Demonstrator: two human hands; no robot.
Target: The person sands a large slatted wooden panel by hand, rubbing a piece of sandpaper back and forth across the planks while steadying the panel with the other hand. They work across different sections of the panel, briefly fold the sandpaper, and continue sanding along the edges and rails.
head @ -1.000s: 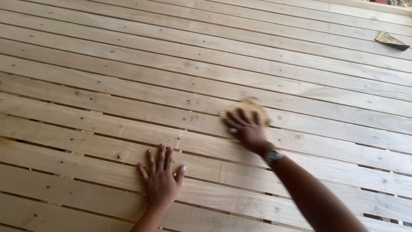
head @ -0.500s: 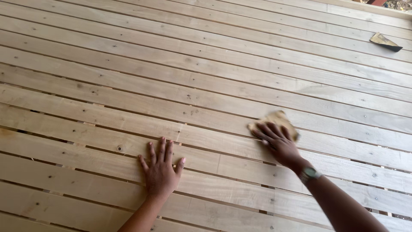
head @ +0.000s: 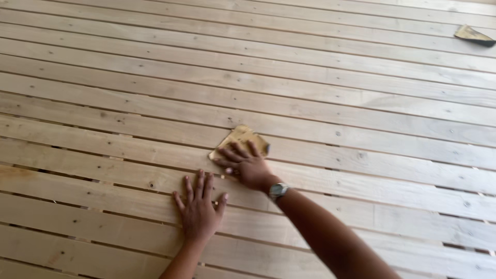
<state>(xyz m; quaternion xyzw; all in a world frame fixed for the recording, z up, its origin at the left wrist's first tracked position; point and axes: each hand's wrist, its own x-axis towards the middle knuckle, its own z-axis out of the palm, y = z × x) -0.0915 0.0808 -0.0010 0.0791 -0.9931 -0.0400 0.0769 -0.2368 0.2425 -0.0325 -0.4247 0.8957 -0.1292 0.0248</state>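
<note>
A wide surface of pale wooden slats (head: 310,93) with narrow gaps fills the view. My right hand (head: 247,166) presses a folded tan piece of sandpaper (head: 236,138) flat against a slat, fingers spread over it; a watch sits on that wrist. My left hand (head: 199,209) lies flat, palm down and fingers apart, on a nearer slat, just below and left of the right hand, holding nothing.
A second folded piece of sandpaper (head: 473,35) lies on the slats at the far right corner. Dark gaps run between the slats, wider near the bottom edge.
My right hand slid the sandpaper to the right, then back left along the slat, ending close to my left hand. The left hand stayed planted.
</note>
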